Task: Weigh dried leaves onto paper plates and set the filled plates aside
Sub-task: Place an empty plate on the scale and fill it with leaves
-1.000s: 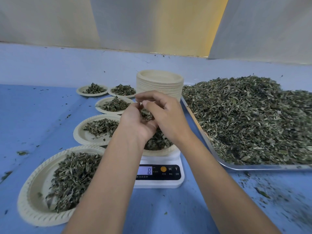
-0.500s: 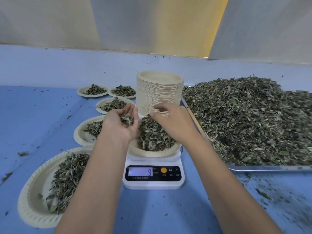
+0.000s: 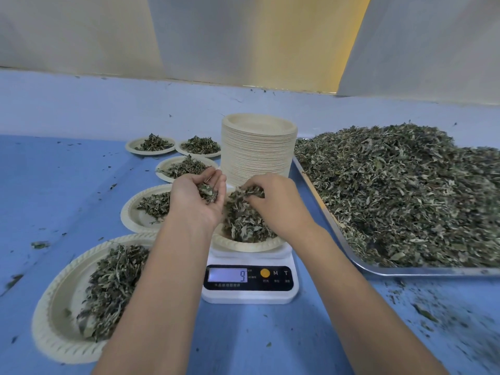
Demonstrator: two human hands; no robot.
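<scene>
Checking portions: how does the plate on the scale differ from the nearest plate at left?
The scale plate sits on the scale; the nearest plate lies on the table. The left hand and right hand hold leaves over the scale plate, not the nearest plate. Both: pale paper, leaf-filled.

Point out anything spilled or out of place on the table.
Loose leaf crumbs lie scattered on the blue table, thickest in front of the metal tray, with stray bits left of the filled plates. Otherwise nothing stands out; the stack of empty plates stands straight.
</scene>
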